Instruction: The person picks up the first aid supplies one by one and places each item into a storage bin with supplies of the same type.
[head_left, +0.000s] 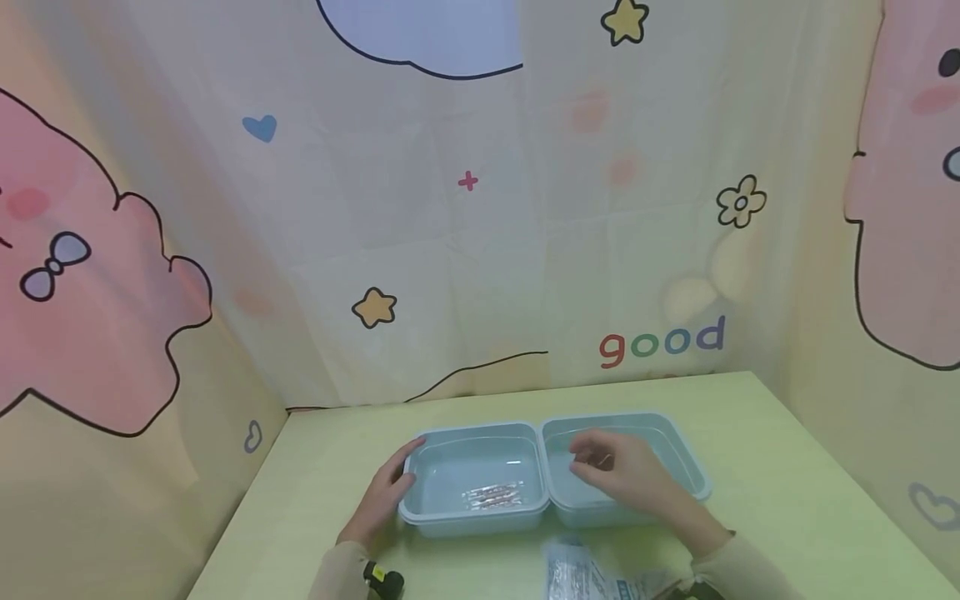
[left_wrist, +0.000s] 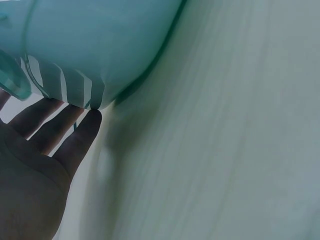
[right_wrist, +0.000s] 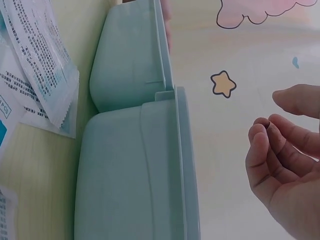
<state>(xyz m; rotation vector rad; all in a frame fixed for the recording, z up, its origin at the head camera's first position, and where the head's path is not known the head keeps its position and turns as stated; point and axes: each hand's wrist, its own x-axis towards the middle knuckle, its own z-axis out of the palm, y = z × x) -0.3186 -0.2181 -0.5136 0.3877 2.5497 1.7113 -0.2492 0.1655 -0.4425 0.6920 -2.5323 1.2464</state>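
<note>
My left hand rests against the left end of a pale blue plastic bin. In the left wrist view its fairly straight fingers touch the bin's outer wall. Inside that bin lie several small clear-wrapped packets with reddish-brown contents. Over a second pale blue bin hovers my right hand, fingers loosely curled. The right wrist view shows the thumb apart from the fingers and nothing between them. Part of the second bin's interior is hidden behind this hand.
Both bins stand side by side, their rims meeting, on a light yellow-green table. In front of the right bin lie printed plastic packets, partly cut off by the frame. A patterned cloth backdrop rises behind the table and along both sides.
</note>
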